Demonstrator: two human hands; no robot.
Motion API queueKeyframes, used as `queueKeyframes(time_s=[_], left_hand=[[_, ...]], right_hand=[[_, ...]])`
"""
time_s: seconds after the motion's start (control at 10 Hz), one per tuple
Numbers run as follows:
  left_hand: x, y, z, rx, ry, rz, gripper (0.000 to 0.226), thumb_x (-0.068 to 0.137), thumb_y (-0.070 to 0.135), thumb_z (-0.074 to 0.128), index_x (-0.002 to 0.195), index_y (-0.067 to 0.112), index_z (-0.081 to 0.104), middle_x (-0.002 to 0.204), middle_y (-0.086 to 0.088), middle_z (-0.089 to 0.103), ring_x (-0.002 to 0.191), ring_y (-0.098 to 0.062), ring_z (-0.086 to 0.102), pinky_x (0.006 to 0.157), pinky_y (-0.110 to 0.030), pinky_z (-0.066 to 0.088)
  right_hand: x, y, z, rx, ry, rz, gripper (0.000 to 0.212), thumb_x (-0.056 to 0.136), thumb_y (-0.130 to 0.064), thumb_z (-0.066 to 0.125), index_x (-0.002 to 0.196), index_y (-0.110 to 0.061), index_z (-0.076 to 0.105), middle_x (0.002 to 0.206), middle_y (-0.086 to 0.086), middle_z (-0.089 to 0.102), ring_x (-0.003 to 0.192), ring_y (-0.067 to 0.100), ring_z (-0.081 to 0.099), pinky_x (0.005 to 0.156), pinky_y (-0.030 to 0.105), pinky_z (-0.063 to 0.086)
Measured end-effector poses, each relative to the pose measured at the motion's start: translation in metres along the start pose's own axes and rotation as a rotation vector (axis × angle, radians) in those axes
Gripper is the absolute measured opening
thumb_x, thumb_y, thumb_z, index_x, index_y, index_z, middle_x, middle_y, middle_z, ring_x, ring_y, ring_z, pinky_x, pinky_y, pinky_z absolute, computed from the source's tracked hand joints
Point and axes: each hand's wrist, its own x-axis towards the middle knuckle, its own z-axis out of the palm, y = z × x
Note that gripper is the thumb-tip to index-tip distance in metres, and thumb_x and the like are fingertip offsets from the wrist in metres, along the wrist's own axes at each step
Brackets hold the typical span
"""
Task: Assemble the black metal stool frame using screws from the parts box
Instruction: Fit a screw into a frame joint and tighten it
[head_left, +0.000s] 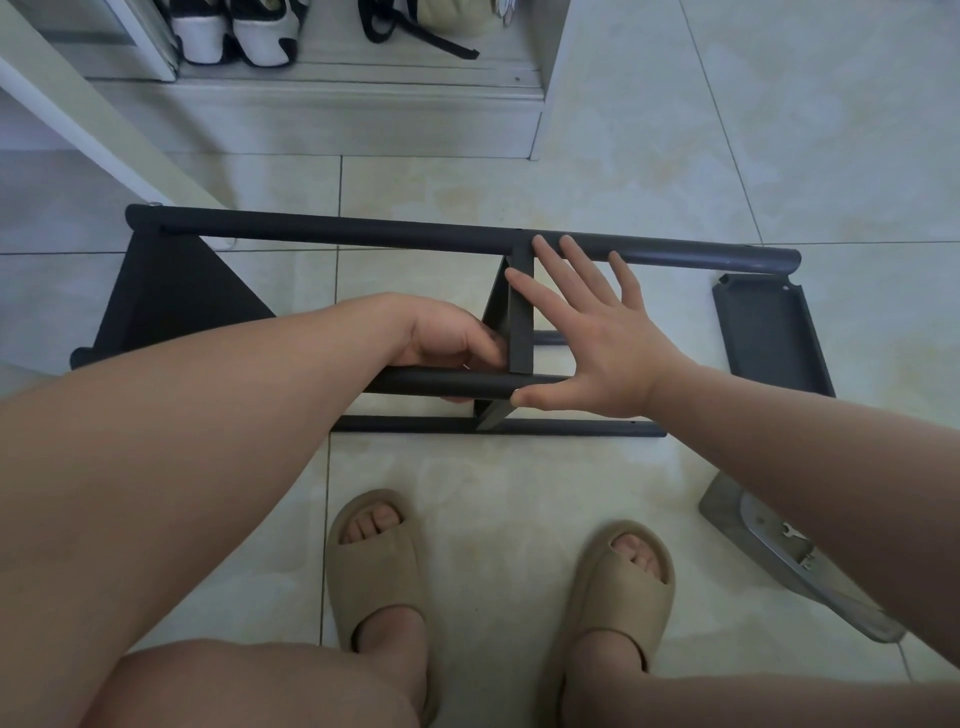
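The black metal stool frame (363, 236) lies on its side on the tiled floor, its long tubes running left to right. A flat black crossbar (521, 322) joins the far tube to a near tube (431, 382). My left hand (447, 343) curls its fingers around the near tube just left of the crossbar. My right hand (587, 332) is spread flat with straight fingers beside the crossbar, its thumb touching the near tube's end. A lower tube (571, 428) lies on the floor below.
A black plastic tray (769, 332) lies on the floor to the right of the frame. A clear bag with metal hardware (779, 551) sits at the lower right. My feet in tan slippers (379, 561) stand near. A shoe shelf is behind.
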Motion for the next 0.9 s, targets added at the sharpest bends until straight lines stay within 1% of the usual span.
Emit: queueKeyframes(time_s=[0.1, 0.2, 0.3, 0.4, 0.5, 0.6, 0.7, 0.8, 0.9], left_hand=[[0.0009, -0.0005, -0.001, -0.037, 0.001, 0.012, 0.015, 0.093, 0.007, 0.053, 0.097, 0.016, 0.065, 0.084, -0.001, 0.068, 0.072, -0.013, 0.064, 0.072, -0.031, 0.049], [0.0026, 0.0001, -0.0008, -0.038, 0.004, -0.038, 0.013, 0.095, 0.017, 0.055, 0.103, 0.015, 0.066, 0.082, 0.0, 0.068, 0.075, -0.014, 0.063, 0.077, -0.033, 0.048], [0.0041, 0.0008, -0.0004, -0.003, 0.022, -0.072, 0.016, 0.094, 0.022, 0.061, 0.105, 0.013, 0.067, 0.081, -0.001, 0.068, 0.075, -0.015, 0.062, 0.077, -0.034, 0.049], [0.0043, 0.0003, -0.001, -0.01, -0.004, -0.042, 0.024, 0.083, 0.021, 0.067, 0.104, 0.011, 0.066, 0.083, -0.003, 0.067, 0.075, -0.016, 0.061, 0.074, -0.033, 0.049], [0.0039, -0.0007, -0.002, -0.032, -0.001, -0.011, 0.023, 0.075, 0.018, 0.066, 0.098, 0.014, 0.068, 0.086, -0.002, 0.067, 0.075, -0.015, 0.063, 0.075, -0.032, 0.049], [0.0037, -0.0021, -0.0035, -0.045, -0.012, 0.018, 0.014, 0.087, 0.009, 0.059, 0.096, 0.015, 0.068, 0.088, -0.003, 0.07, 0.074, -0.014, 0.066, 0.072, -0.031, 0.051], [0.0054, -0.0013, -0.0023, -0.049, -0.008, -0.029, 0.015, 0.091, 0.017, 0.061, 0.104, 0.014, 0.066, 0.088, -0.003, 0.068, 0.079, -0.016, 0.063, 0.073, -0.032, 0.05], [0.0064, -0.0001, 0.0006, -0.004, 0.028, -0.059, 0.014, 0.095, 0.022, 0.059, 0.102, 0.013, 0.067, 0.076, 0.0, 0.069, 0.071, -0.013, 0.062, 0.074, -0.031, 0.05], [0.0054, -0.0004, -0.0007, 0.014, 0.038, -0.031, 0.015, 0.094, 0.018, 0.06, 0.104, 0.011, 0.068, 0.084, -0.003, 0.068, 0.075, -0.015, 0.061, 0.076, -0.032, 0.049]], right_hand=[[0.0, -0.0002, -0.0004, -0.003, -0.005, 0.002, 0.113, 0.068, -0.093, 0.035, 0.161, -0.037, 0.003, 0.169, -0.004, -0.015, 0.155, 0.018, -0.019, 0.123, 0.054, -0.012], [-0.0003, -0.0002, -0.0005, -0.003, -0.004, 0.003, 0.113, 0.068, -0.092, 0.036, 0.161, -0.037, 0.004, 0.169, -0.004, -0.014, 0.155, 0.018, -0.019, 0.123, 0.054, -0.011], [-0.0002, -0.0003, -0.001, -0.003, -0.004, 0.004, 0.113, 0.068, -0.092, 0.036, 0.161, -0.037, 0.004, 0.169, -0.004, -0.014, 0.155, 0.018, -0.019, 0.123, 0.055, -0.011], [0.0, -0.0002, -0.0011, -0.003, -0.007, 0.002, 0.113, 0.068, -0.092, 0.036, 0.161, -0.037, 0.003, 0.169, -0.004, -0.014, 0.154, 0.018, -0.019, 0.123, 0.054, -0.011], [0.0, -0.0001, -0.001, -0.003, -0.007, 0.002, 0.113, 0.068, -0.092, 0.036, 0.161, -0.037, 0.003, 0.169, -0.004, -0.015, 0.154, 0.018, -0.019, 0.123, 0.054, -0.012], [0.0002, 0.0004, -0.0009, -0.005, -0.011, 0.001, 0.113, 0.068, -0.093, 0.036, 0.161, -0.037, 0.003, 0.169, -0.005, -0.016, 0.154, 0.018, -0.02, 0.123, 0.054, -0.012], [0.0003, 0.0006, -0.0006, -0.002, -0.007, 0.0, 0.113, 0.068, -0.092, 0.036, 0.161, -0.037, 0.004, 0.169, -0.004, -0.015, 0.154, 0.018, -0.019, 0.123, 0.054, -0.011], [0.0004, 0.0006, 0.0002, 0.004, 0.001, -0.002, 0.113, 0.069, -0.092, 0.037, 0.162, -0.037, 0.005, 0.169, -0.004, -0.014, 0.155, 0.018, -0.018, 0.123, 0.054, -0.011], [0.0006, 0.0008, 0.0004, -0.004, 0.001, -0.002, 0.113, 0.069, -0.092, 0.037, 0.161, -0.037, 0.004, 0.169, -0.005, -0.014, 0.155, 0.018, -0.018, 0.123, 0.054, -0.011]])
